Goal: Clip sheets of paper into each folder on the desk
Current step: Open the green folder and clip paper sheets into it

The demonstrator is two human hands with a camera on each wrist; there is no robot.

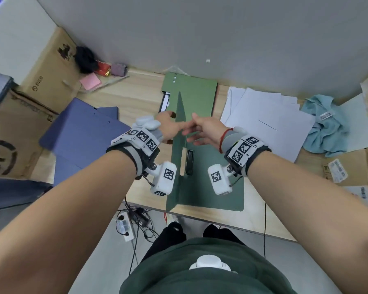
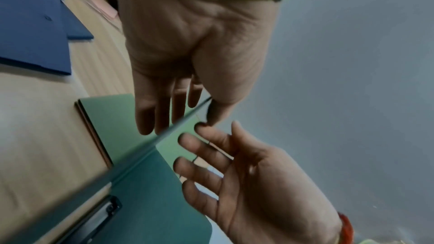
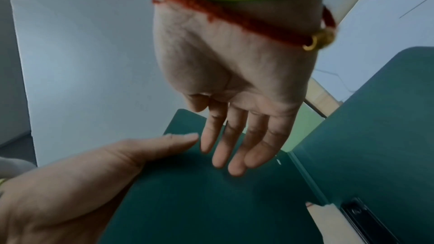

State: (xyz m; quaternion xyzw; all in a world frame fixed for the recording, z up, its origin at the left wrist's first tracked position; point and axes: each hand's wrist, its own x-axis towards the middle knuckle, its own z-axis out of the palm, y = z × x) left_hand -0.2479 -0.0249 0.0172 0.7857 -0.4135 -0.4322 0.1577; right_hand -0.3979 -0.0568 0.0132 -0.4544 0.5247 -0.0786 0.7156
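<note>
A dark green folder (image 1: 210, 183) lies open on the desk with its black clip (image 1: 189, 162) bare by the spine. Its left cover (image 1: 180, 132) stands upright. My left hand (image 1: 170, 126) pinches the cover's top edge, thumb on the inner face and fingers behind it; the left wrist view shows this grip (image 2: 180, 123). My right hand (image 1: 191, 132) is open, and its straight fingertips (image 3: 225, 162) sit at the cover's inner face (image 3: 199, 201). A loose stack of white sheets (image 1: 263, 117) lies to the right. A second green folder (image 1: 191, 92) lies behind.
Blue folders (image 1: 83, 132) lie spread at the left, beside cardboard boxes (image 1: 13, 134). A teal cloth (image 1: 325, 126) is crumpled at the right past the sheets. Pink sticky notes (image 1: 90, 81) and small clutter sit at the back left. A grey wall closes the desk's far side.
</note>
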